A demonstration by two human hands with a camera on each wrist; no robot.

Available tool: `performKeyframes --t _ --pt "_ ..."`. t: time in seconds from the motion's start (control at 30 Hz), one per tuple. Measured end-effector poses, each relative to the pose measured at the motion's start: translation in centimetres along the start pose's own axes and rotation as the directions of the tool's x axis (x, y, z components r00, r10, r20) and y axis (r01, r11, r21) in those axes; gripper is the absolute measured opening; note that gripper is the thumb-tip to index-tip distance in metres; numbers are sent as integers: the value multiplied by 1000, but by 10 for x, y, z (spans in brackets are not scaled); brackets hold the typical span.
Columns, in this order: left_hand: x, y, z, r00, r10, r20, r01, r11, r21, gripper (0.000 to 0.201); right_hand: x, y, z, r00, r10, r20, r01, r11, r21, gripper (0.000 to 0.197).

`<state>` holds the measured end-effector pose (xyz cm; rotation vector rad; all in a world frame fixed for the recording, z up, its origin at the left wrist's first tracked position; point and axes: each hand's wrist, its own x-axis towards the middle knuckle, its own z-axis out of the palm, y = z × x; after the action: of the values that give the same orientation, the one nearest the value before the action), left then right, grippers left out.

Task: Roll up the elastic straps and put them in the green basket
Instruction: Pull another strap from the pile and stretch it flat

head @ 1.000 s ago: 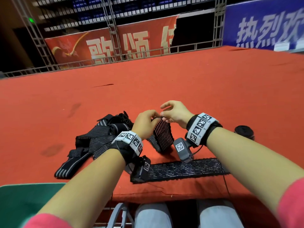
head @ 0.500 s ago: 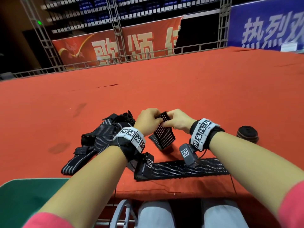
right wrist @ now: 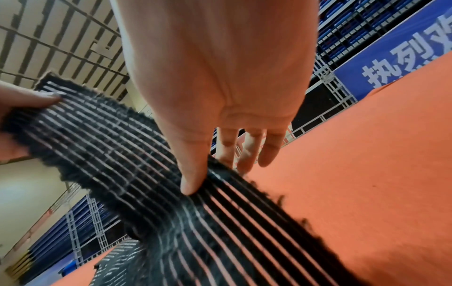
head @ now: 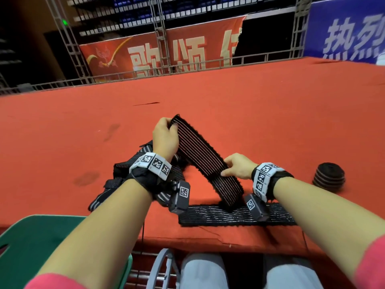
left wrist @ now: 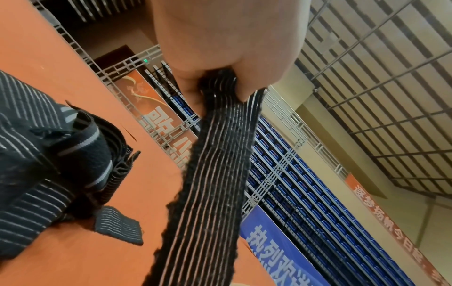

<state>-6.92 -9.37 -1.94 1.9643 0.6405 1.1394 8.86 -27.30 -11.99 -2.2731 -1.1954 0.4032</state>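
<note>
While dim, red carpet [head: 270, 122] (perhaps felt)

Even indoor light, dim backdrop, wide-angle edge warping, slight motion blur.

Bench [head: 270, 126], red cloth cover. On it: pile of striped black straps [head: 133, 170] at left, flat strap [head: 229, 214] along near edge, rolled strap [head: 329, 177] at right.

The left hand [head: 165, 138] is raised and reaches forward, fingers and thumb curled in a pinch on the end of the strap [head: 206, 161]. The right hand [head: 239, 166] sits lower and nearer, thumb and fingers nearly straight, clasping the strap's middle. Both forearms are bare.
</note>
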Motion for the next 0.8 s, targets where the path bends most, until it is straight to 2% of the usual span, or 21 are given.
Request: performKeyframes --t 0.07,0.2,0.3,0.37,0.43,0.5,0.7,0.73,0.8 --pt "4 -6 -6 998 -33 -46 33 999 -11 8 3 5 2 1000 -8 10 8 1000 -1 14" --pt "10 -16 -14 986 -82 -148 80 997 -17 7 2 18 7 999 14 30 -13 999 -35 28" --pt "13 -24 -19 976 -114 -185 111 993 -28 7 1 35 11 995 38 97 -36 999 -27 35" --pt "14 -27 -20 970 -136 -200 129 991 -46 11 -3 44 12 984 55 172 -45 997 -66 30" --pt "14 -29 -20 971 -144 -189 138 990 -42 13 -7 49 12 970 85 228 -75 996 -49 22" --pt "13 -32 -18 976 -141 -163 135 990 -49 10 -8 51 18 963 114 246 -116 993 -7 25" --pt "5 -39 -13 985 -135 -107 131 991 -41 8 9 51 46 955 235 179 -228 972 -59 62" --pt "5 -41 -13 986 -134 -103 131 991 -33 8 12 51 50 950 237 204 -224 971 -85 61" --pt "4 -45 -14 984 -146 -100 144 989 -25 8 16 53 55 942 234 240 -213 971 -111 40"
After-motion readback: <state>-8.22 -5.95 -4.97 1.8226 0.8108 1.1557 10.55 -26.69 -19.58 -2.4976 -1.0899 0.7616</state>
